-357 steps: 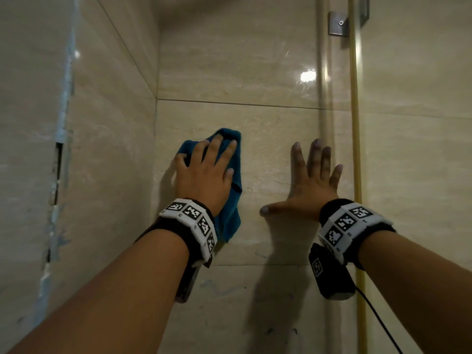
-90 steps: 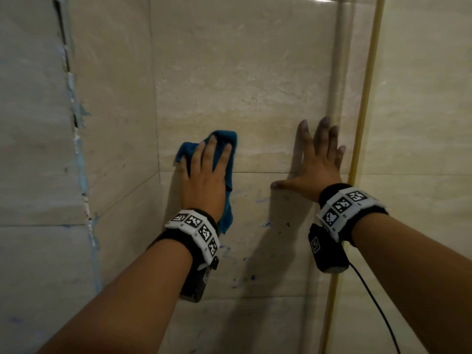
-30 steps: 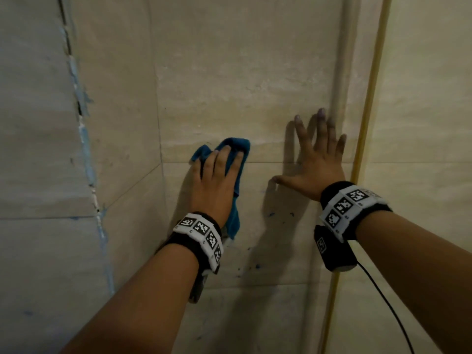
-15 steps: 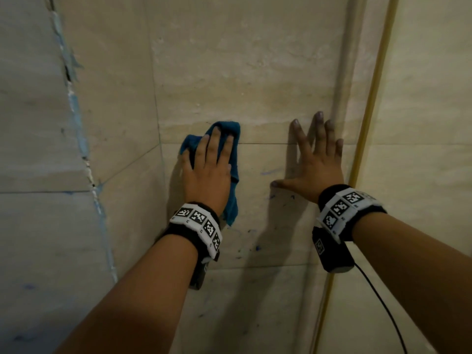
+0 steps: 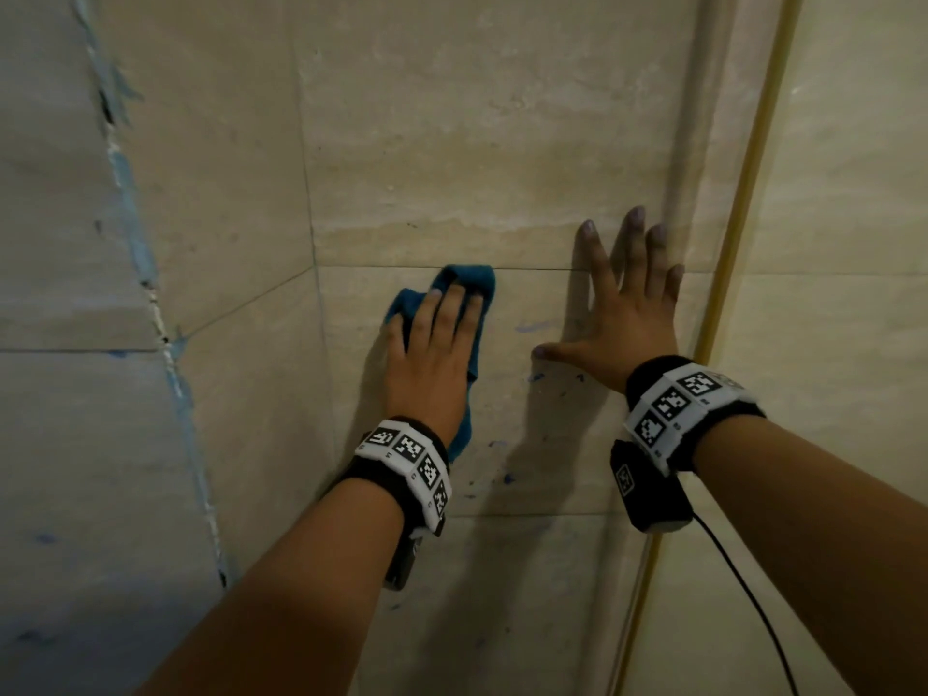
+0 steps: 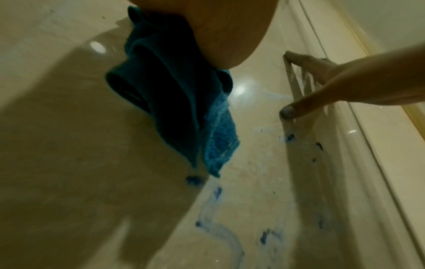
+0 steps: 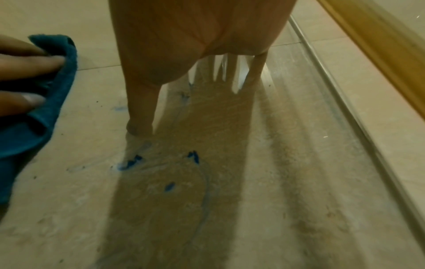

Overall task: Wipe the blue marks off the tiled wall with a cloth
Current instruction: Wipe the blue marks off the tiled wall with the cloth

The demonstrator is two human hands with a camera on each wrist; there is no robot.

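Blue marks (image 5: 536,377) dot the tiled wall (image 5: 452,143) below and between my fingers, my left hand (image 5: 432,364) pressing the teal cloth (image 5: 469,278) flat with straight fingers (image 5: 454,306), my right hand (image 5: 622,334) splayed bare on the tile beside it.

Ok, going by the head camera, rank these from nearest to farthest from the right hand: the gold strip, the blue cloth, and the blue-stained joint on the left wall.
1. Gold strip, just right of the right hand.
2. Blue cloth, to its left, pressed under the left hand.
3. Blue-stained joint, far left on the side wall.
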